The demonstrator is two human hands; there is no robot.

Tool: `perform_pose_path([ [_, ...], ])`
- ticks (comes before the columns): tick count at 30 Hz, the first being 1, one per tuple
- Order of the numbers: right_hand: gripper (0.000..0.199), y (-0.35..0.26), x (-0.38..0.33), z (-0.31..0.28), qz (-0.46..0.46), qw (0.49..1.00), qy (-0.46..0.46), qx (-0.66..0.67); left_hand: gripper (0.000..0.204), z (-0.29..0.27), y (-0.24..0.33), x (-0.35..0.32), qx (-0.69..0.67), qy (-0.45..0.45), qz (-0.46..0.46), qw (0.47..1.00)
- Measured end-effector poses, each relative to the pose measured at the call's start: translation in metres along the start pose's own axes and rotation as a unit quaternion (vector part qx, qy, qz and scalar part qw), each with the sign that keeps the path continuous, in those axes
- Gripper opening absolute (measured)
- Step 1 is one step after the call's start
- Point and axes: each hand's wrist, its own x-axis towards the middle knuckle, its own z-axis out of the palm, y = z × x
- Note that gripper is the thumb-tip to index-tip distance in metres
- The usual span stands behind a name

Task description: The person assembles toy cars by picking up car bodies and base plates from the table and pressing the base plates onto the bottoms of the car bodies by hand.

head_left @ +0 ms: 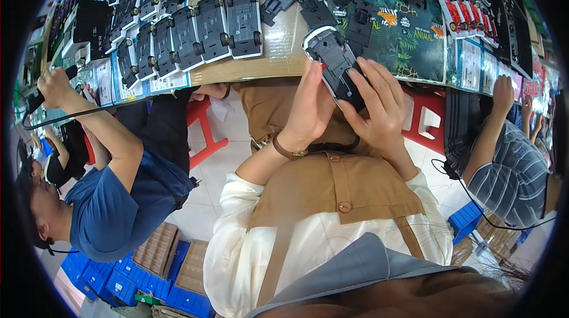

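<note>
A white toy car [333, 57] is held underside up between my two hands, just over the near edge of the table. Its black base plate faces me, and no wheels can be made out on it. My left hand [309, 110] grips its left side, the thumb along the edge. My right hand [378, 101] wraps round the right side, with fingertips on the black base. Beyond the car, loose black base plates [315, 8] lie in a heap. To the left, white toy cars [244, 24] with black undersides and wheels stand in rows.
Red toy cars [465, 17] line the table's right side, by a green printed box sheet [409, 51]. A person in blue [112, 199] works at left with a black corded tool [50, 87]. Another in a striped shirt [512, 170] sits at right. Blue crates [127, 276] stand behind.
</note>
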Motion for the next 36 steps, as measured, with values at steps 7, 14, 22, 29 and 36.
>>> perform_pose_path([
  [7,0.040,-0.005,0.003,0.005,0.041,0.999,0.010,0.018,0.038,0.005,0.003,0.000,0.041,0.006,0.003,0.999],
  [14,0.030,-0.012,0.004,0.014,0.100,0.994,0.035,0.038,0.037,0.008,0.000,0.003,0.044,0.033,0.024,0.998],
  [22,0.025,-0.004,0.002,0.022,0.083,0.994,0.043,0.063,0.035,-0.003,-0.002,0.006,0.085,0.059,0.036,0.994],
  [29,0.045,0.000,-0.004,0.016,0.333,0.815,0.035,0.472,0.037,-0.004,0.009,0.011,0.077,0.074,0.071,0.992],
  [36,0.049,0.001,0.000,0.025,0.378,0.766,-0.018,0.520,0.036,-0.005,0.000,0.008,0.090,0.063,0.069,0.992],
])
